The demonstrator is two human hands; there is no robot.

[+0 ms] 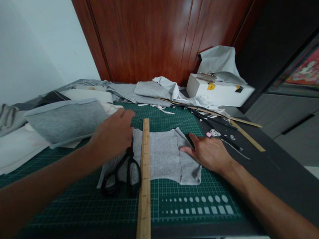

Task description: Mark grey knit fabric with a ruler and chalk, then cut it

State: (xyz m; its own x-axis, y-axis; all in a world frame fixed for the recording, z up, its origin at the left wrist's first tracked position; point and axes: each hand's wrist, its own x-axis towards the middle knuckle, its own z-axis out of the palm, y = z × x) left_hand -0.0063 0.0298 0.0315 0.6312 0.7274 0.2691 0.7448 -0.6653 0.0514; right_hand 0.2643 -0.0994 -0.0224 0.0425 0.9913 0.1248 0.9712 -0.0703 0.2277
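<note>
A grey knit fabric piece (165, 155) lies on the green cutting mat (172, 115), its right end folded back along a seam. Across it stands a long wooden ruler (145, 173), reaching past the near table edge. Black-handled scissors (128, 171) rest on the fabric just left of the ruler, blades hidden under my left hand. My left hand (116, 130) hovers over the fabric's far left corner with fingers curled and slightly blurred; their undersides are hidden. My right hand (208, 151) lies on the fabric's right edge, thumb and fingers spread apart.
Folded grey fabric (65, 119) and white pieces are heaped on the left. More cloth (149, 89) lines the back by the wooden door (144, 34). A white box (219, 93) stands at the back right. Wooden strips (247, 136), black rods and scraps lie on the dark tabletop.
</note>
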